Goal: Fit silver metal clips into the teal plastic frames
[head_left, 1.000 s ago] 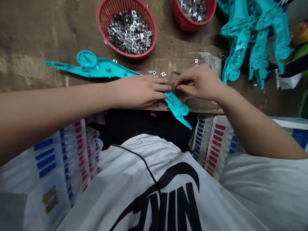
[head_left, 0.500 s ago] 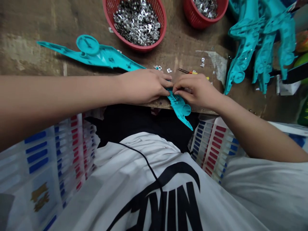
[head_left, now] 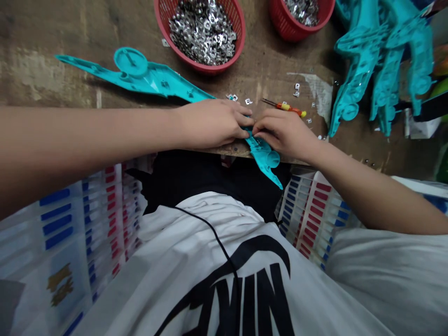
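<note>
A long teal plastic part lies across the wooden bench, its near tip poking over the front edge. My left hand lies on top of it with fingers curled, pressing it down. My right hand meets the left one at the part's near end, fingertips pinched together on the teal plastic; whatever small piece is between them is hidden. A few loose small metal clips lie just beyond my fingers.
A red basket full of metal clips stands behind the part, a second red basket further right. A small screwdriver lies beyond my right hand. A pile of teal parts fills the right. Striped white crates stand below the bench.
My right hand came down from the bench top onto the teal part's near end, uncovering the screwdriver. The left hand stayed on the part. The view shifted slightly.
</note>
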The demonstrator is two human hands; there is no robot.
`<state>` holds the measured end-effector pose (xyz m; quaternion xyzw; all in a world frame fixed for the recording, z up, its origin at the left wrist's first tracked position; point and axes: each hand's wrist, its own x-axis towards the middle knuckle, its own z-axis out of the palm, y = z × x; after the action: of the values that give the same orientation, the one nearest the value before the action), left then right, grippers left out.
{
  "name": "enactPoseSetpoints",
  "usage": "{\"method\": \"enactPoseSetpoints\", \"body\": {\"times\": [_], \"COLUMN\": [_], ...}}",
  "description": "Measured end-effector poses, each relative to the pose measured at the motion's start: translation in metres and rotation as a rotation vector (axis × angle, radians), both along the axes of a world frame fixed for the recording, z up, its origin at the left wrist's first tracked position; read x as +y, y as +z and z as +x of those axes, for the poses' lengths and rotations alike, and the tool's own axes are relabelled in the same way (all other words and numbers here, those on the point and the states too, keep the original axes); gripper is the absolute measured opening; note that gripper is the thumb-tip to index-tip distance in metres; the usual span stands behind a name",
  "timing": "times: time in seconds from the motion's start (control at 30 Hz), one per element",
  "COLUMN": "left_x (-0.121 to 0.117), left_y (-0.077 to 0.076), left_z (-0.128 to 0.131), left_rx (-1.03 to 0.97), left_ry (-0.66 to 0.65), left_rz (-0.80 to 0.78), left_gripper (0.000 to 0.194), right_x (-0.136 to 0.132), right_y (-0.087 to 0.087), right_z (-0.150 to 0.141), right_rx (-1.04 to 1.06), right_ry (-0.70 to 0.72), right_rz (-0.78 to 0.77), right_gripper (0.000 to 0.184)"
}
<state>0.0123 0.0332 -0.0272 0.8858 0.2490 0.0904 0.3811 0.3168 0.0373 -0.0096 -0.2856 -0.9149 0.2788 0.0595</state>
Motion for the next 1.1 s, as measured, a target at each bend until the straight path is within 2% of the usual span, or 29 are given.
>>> {"method": "enactPoseSetpoints", "body": {"times": [0.3, 0.67, 0.77, 0.9, 1.0, 1.1], "left_x": [0.006, 0.005, 0.006, 0.005, 0.003, 0.001], "left_y": [-0.015, -0.023, -0.022, -0.013, -0.005, 0.000], "left_z": [-0.001, -0.001, -0.002, -0.003, -0.002, -0.002], "left_rx": [-0.046, -0.073, -0.065, 0.034, 0.077, 0.091], "left_ry": [-0.044, -0.046, -0.086, -0.159, -0.168, -0.150], "left_rz": [0.003, 0.060, 0.191, 0.382, 0.383, 0.340], "left_gripper": [0.027, 0.031, 0.032, 0.035, 0.037, 0.038], "right_x": [-0.001, -0.025, -0.018, -0.005, -0.001, -0.003], "right_y": [0.006, -0.012, -0.016, -0.015, -0.012, -0.007], "right_z": [-0.001, -0.003, -0.001, 0.003, 0.004, 0.002], "right_rx": [-0.011, 0.062, 0.113, 0.123, 0.098, 0.037], "right_ry": [-0.033, -0.201, -0.147, -0.029, 0.073, 0.099], "right_rz": [-0.054, 0.058, 0.028, 0.039, 0.120, 0.191], "right_gripper": [0.030, 0.027, 0.024, 0.024, 0.033, 0.036]}}
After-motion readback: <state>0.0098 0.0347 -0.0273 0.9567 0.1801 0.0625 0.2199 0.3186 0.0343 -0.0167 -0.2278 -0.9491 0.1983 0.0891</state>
